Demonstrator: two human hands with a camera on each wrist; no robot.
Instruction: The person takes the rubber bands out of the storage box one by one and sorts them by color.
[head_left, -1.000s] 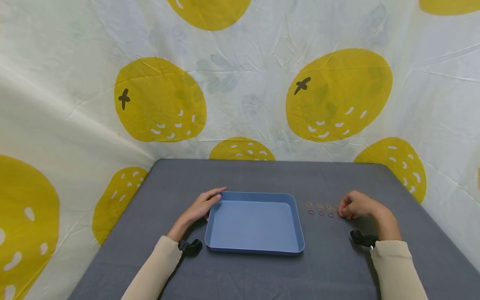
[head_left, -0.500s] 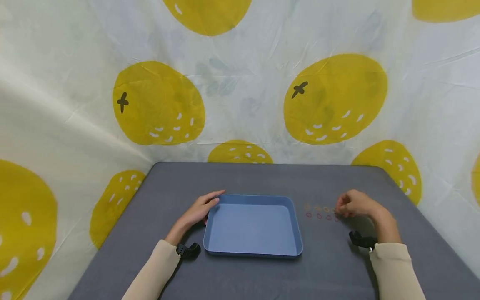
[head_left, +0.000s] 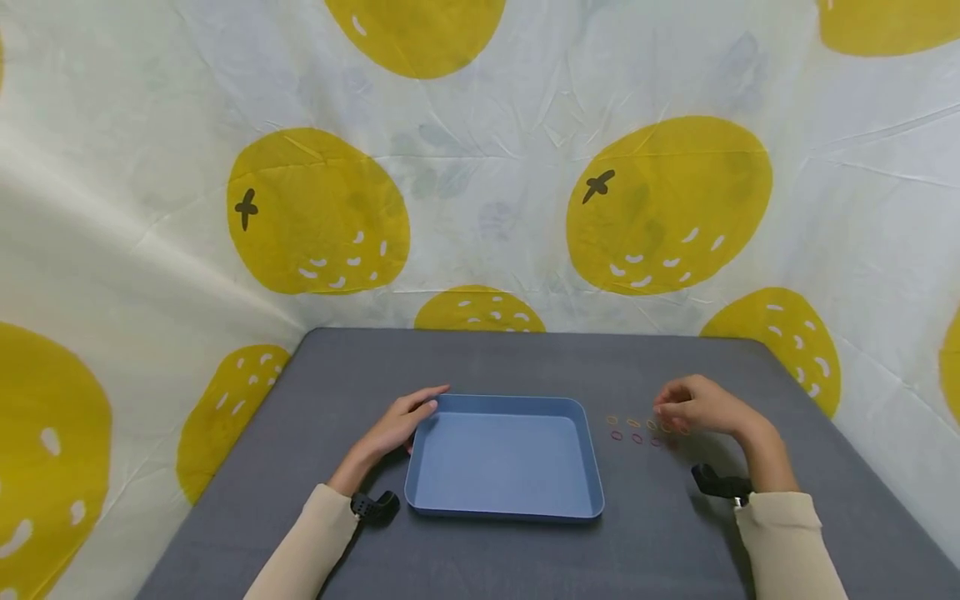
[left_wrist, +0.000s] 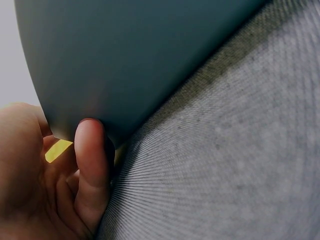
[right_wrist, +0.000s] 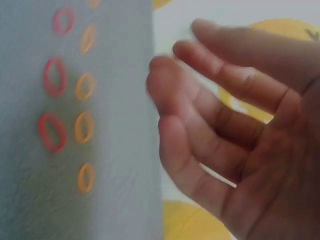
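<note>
At its far left corner, my left hand (head_left: 396,423) holds the shallow blue tray (head_left: 502,467). The thumb lies at the rim and the index finger reaches past the far edge; in the left wrist view a fingertip (left_wrist: 91,130) presses the tray's outer wall (left_wrist: 120,55). My right hand (head_left: 705,406) hovers over the right ends of two rows of small rubber bands, its fingers loosely bent and nothing visible between them. The orange bands (right_wrist: 84,127) form the farther row, the red bands (right_wrist: 52,132) the nearer one. In the head view the hand partly covers the row ends.
A dark grey cloth covers the table (head_left: 465,558). Behind it hangs a white curtain (head_left: 487,192) printed with large yellow fruit. Both wrists carry black straps with cameras (head_left: 720,482).
My right hand has risen off the table and shifted slightly left and away from the red row's end, its fingers loosening. The left hand stays at the tray; the head view tilted slightly up.
</note>
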